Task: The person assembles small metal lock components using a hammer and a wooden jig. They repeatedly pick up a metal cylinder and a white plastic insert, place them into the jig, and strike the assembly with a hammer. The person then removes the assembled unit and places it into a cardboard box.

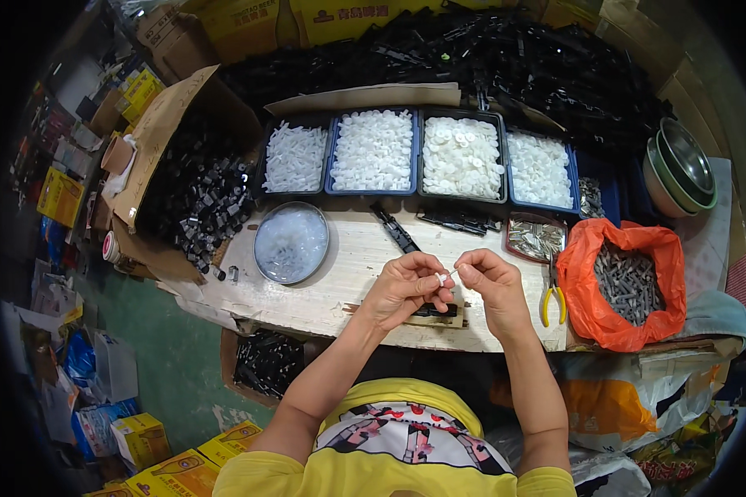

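Over the front of the worktable, my left hand [399, 290] is closed in a pinch around a small white plastic part [442, 278]. My right hand [497, 290] meets it from the right, its thumb and forefinger pinching a thin pin [453, 272] against that part. Below my hands, partly hidden by them, a black plastic piece [431, 311] rests on a small wooden block [459, 320]. A long black housing [395, 229] lies just beyond my left hand. Right of my right hand is a shallow box of metal pins [535, 238].
Along the back stand several trays of white parts [375, 149], with heaped black pieces [439, 62] behind. A round dish [291, 243] and a carton of black parts [199, 182] are left. Yellow-handled pliers [554, 305] and a red bag of grey parts [626, 286] lie right.
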